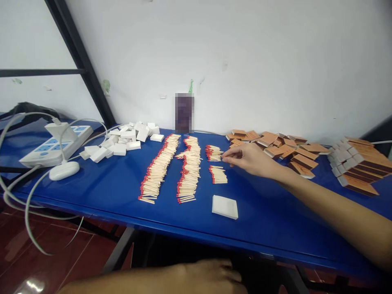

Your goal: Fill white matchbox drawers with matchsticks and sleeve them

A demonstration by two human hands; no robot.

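My right hand (pixel 252 160) reaches in from the right with thumb and fingers pinched together. Its fingertips meet the plain ends of a small upper group of red-headed matchsticks (pixel 213 153); whether one is between them I cannot make out. Just below lies a second small group of matchsticks (pixel 218 174). Farther left run two long rows of matchsticks, a middle row (pixel 189 171) and a left row (pixel 159 169). A white matchbox tray (pixel 225 206) rests nearer the front edge. My left hand (pixel 211 277) is low in front of the table, its fingers blurred.
White matchbox trays (pixel 125 139) are heaped at the back left. Orange-brown matchbox sleeves (pixel 284 147) lie scattered at the back right, beside stacked matchboxes (pixel 361 163). A power strip (pixel 58 145) with white cables occupies the left. A pixelated dark object (pixel 184 113) stands against the wall.
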